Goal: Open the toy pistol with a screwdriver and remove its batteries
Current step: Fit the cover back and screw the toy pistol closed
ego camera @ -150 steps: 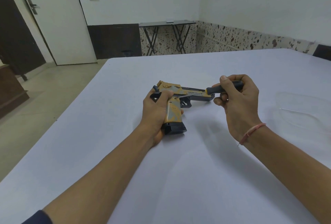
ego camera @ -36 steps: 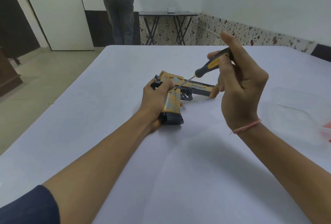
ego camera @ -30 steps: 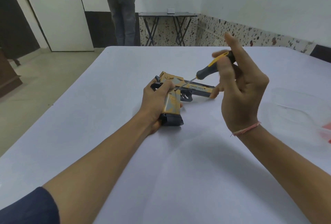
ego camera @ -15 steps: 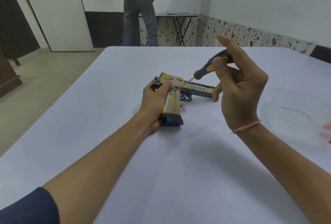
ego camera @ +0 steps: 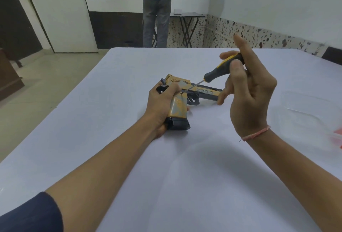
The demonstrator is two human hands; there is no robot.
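A tan and dark grey toy pistol [ego camera: 201, 91] lies on its side in the middle of the white table [ego camera: 129, 157], barrel pointing right. My left hand [ego camera: 160, 105] wraps around its grip and holds it down. My right hand [ego camera: 248, 91] holds a black and yellow screwdriver [ego camera: 221, 69] by the handle, raised above the barrel. The thin shaft slants down to the left, and its tip rests on the pistol's body just above the grip, by my left thumb. No batteries are in sight.
A clear plastic container [ego camera: 307, 109] lies on the table at the right, with something red [ego camera: 338, 135] at the frame's edge. Beyond the table's far edge a person [ego camera: 157, 9] stands by a folding table [ego camera: 187, 26]. A white door [ego camera: 59, 9] is at the back left.
Five seconds ago the screwdriver lay almost flat across the pistol; now its handle is raised and the tip is set on the body. The person at the back has walked to the right.
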